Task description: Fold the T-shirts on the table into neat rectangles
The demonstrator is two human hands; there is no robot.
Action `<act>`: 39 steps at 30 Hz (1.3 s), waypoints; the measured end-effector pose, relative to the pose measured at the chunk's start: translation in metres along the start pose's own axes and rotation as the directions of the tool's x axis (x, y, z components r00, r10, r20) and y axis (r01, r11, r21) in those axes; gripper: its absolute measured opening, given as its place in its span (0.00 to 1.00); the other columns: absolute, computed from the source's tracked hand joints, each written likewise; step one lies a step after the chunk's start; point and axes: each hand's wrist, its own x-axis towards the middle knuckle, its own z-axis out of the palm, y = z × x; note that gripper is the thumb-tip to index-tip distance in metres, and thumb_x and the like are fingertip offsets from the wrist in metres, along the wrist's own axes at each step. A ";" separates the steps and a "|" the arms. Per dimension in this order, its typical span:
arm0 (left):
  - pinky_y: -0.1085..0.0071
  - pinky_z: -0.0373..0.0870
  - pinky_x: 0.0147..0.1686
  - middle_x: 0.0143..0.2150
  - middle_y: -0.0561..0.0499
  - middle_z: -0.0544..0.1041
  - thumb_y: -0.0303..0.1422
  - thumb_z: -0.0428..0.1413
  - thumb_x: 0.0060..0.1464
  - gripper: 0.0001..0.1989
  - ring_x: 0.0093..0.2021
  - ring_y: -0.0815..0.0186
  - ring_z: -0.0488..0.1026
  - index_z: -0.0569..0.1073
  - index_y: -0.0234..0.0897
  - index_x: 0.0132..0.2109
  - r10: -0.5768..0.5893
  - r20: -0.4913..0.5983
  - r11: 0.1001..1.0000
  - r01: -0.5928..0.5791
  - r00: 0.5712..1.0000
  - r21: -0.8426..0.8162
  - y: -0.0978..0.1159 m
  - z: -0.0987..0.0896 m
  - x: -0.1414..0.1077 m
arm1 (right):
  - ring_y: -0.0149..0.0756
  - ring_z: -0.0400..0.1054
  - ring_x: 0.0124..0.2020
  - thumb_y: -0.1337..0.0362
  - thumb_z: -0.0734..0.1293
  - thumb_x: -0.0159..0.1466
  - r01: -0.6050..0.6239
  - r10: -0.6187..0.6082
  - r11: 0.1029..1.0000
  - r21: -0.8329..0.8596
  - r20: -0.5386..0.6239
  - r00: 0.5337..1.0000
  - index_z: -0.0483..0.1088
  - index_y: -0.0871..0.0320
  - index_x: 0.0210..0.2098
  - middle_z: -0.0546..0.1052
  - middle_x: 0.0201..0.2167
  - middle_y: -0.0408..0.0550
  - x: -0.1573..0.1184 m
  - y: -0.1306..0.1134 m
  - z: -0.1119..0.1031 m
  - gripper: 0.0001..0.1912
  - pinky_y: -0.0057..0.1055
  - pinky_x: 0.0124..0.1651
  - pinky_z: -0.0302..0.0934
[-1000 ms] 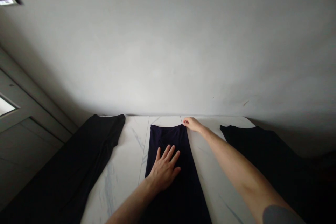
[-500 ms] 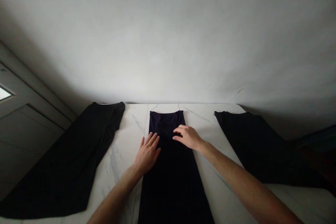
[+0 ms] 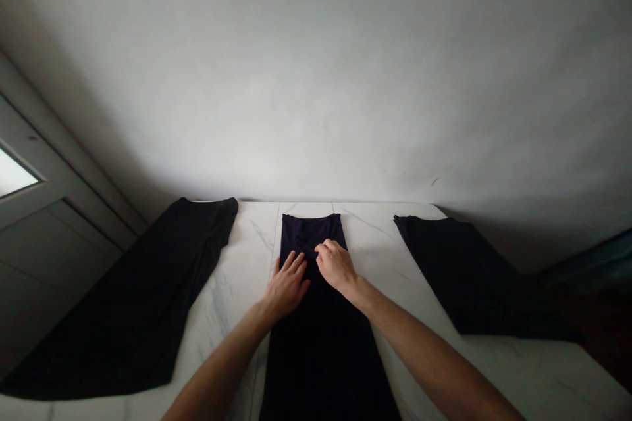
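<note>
Pressing open and flat, the left-hand grip (image 3: pixel 287 288) pins the dark navy garment (image 3: pixel 309 235) to the white marble tabletop (image 3: pixel 380 237); the right-hand grip (image 3: pixel 336 268) curls on the cloth, any pinch unclear, and a hard tug could wrinkle it.

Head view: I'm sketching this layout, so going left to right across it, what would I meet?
door → black garment → left hand → right hand (both hands on a navy garment) → second black garment
</note>
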 end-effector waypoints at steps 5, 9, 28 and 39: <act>0.40 0.47 0.68 0.69 0.44 0.66 0.36 0.50 0.65 0.22 0.72 0.50 0.53 0.65 0.40 0.64 0.018 -0.006 1.000 -0.018 1.000 0.013 -0.001 -0.005 0.008 | 0.41 0.70 0.48 0.73 0.59 0.68 0.023 -0.023 1.000 0.008 -0.004 1.000 0.74 0.59 0.48 0.77 0.45 0.54 0.000 -0.002 0.004 0.15 0.31 0.53 0.61; 0.42 0.50 0.68 0.61 0.44 0.73 0.34 0.50 0.65 0.22 0.66 0.52 0.63 0.65 0.41 0.64 0.040 -0.054 0.999 -0.039 0.998 0.020 0.002 -0.009 0.018 | 0.39 0.71 0.48 0.74 0.57 0.69 -0.028 0.036 0.996 0.090 -0.083 0.996 0.70 0.60 0.54 0.77 0.45 0.53 0.002 0.012 0.008 0.18 0.31 0.53 0.61; 0.49 0.54 0.66 0.62 0.43 0.71 0.31 0.53 0.61 0.13 0.66 0.53 0.62 0.71 0.40 0.53 0.099 -0.082 0.994 -0.102 0.992 -0.034 0.001 0.002 0.033 | 0.36 0.74 0.45 0.71 0.61 0.68 0.093 -0.078 0.946 0.310 -0.058 0.995 0.71 0.55 0.47 0.80 0.42 0.47 0.001 0.022 0.012 0.11 0.29 0.49 0.64; 0.49 0.49 0.69 0.61 0.45 0.73 0.31 0.51 0.62 0.17 0.66 0.55 0.64 0.70 0.40 0.57 0.075 -0.084 0.993 -0.082 0.994 -0.086 0.000 0.005 0.031 | 0.38 0.72 0.52 0.66 0.61 0.71 -0.039 0.030 0.992 0.119 0.074 0.997 0.76 0.54 0.49 0.80 0.48 0.50 0.069 0.014 -0.006 0.13 0.29 0.55 0.60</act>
